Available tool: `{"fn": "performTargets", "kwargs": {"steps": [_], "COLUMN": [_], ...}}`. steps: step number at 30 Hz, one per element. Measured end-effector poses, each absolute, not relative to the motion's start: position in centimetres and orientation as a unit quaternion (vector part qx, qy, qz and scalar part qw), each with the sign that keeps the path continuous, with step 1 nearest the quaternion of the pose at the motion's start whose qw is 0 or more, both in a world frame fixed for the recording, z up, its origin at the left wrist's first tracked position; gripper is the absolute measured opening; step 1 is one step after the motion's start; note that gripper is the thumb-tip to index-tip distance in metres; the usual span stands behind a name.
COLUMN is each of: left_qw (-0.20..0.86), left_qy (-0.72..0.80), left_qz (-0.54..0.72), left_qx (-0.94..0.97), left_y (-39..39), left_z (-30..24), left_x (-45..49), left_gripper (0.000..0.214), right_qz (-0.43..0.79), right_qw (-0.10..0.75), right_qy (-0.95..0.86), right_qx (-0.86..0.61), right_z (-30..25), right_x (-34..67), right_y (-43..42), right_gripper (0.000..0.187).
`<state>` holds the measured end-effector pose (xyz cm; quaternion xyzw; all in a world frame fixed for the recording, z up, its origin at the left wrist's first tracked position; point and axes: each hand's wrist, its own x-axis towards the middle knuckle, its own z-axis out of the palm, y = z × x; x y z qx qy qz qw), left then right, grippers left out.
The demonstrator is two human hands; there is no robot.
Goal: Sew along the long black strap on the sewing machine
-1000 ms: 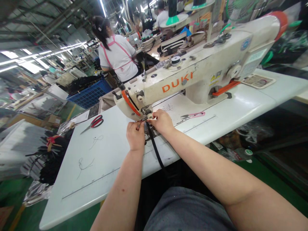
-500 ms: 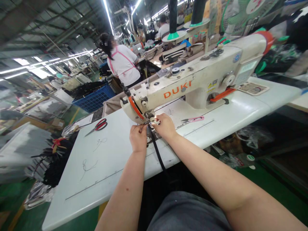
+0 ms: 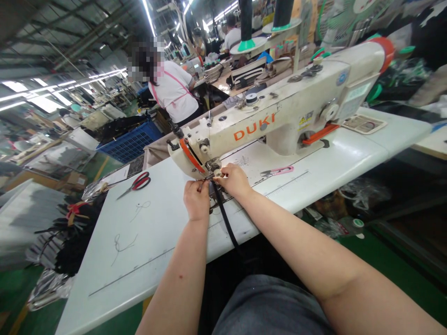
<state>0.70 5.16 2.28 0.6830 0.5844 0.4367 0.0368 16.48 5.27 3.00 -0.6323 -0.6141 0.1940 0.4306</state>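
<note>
A black strap point(image 3: 225, 218) runs from under the needle end of a white sewing machine point(image 3: 254, 128) down over the table's front edge toward my lap. My left hand point(image 3: 196, 200) is closed just left of the strap's upper end, fingertips pinched by the presser foot. On the other side, my right hand point(image 3: 234, 180) is also closed, its thumb and fingers gripping at the strap's upper end beside the needle area. The fingertips cover most of what lies under the presser foot.
Red-and-black scissors point(image 3: 139, 181) lie left on the white table point(image 3: 157, 223), near loose thread point(image 3: 120, 244). Pink thread snips point(image 3: 281, 170) rest right of my hands. Behind stand a blue crate point(image 3: 131, 139) and a person in a white shirt point(image 3: 176, 90). Thread cones point(image 3: 246, 28) rise behind the machine.
The whole view has shifted slightly, so the machine and hands appear a little farther left. Both hands stay at the needle area, and the person behind has leaned slightly.
</note>
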Motion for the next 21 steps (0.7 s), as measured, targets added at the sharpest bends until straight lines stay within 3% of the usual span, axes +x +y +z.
{"fn": "performTargets", "kwargs": {"steps": [10,14,17,21], "left_qw": [0.051,0.041,0.035,0.135], "left_qy": [0.590,0.577,0.518,0.404], "left_qz": [0.431,0.467,0.490,0.405], "left_qx": [0.680,0.669,0.701,0.809], "left_y": [5.1,3.8,1.6,-2.0], "left_z": [2.5,2.5,3.2,4.1], "left_x": [1.0,0.7,0.3,0.3], "left_gripper": [0.015,0.004,0.014,0.021], "right_qz": [0.195,0.195,0.226,0.304], "right_qw": [0.441,0.466,0.486,0.489], "right_qy": [-0.614,-0.610,-0.627,-0.679], "right_qx": [-0.626,-0.610,-0.565,-0.455], "right_z": [3.1,2.9,2.8,3.0], "right_x": [16.5,17.2,18.1,19.3], "right_y": [4.9,3.5,1.6,-0.7], "right_gripper": [0.003,0.008,0.012,0.013]}}
